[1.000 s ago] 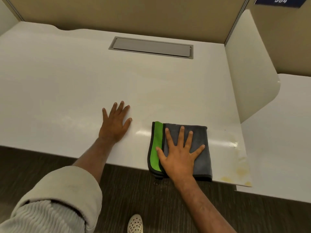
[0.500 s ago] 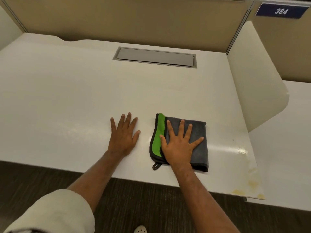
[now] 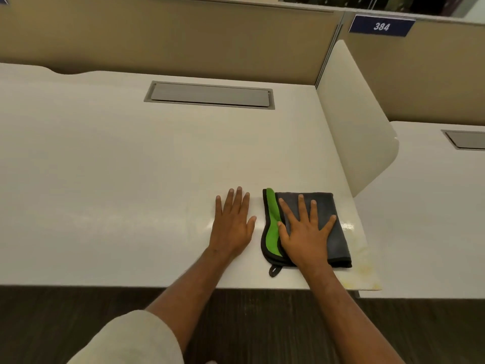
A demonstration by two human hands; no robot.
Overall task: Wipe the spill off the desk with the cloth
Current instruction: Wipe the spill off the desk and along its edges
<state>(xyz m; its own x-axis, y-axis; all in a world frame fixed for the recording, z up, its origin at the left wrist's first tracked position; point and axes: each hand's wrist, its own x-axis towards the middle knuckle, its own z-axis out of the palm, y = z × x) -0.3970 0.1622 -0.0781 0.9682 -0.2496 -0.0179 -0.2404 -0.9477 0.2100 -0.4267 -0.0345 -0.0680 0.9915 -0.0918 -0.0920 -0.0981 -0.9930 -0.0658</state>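
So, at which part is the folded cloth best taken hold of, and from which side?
Probably the small black loop at the near left corner of the cloth, pinched from the desk's front edge: it sticks out free, while the right hand presses flat on the rest.

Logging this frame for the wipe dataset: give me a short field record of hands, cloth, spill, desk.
left hand: left hand flat on the desk, fingers straight, holding nothing
right hand: right hand pressed flat on the cloth, fingers spread
cloth: folded, grey with a green inner layer and black trim, hanging loop at its near left corner
spill: yellowish spill at the desk's near right corner, right of the cloth and partly at its edge
wipe status: stain remains visible
other: closed cable hatch at the back; number plate reading 384
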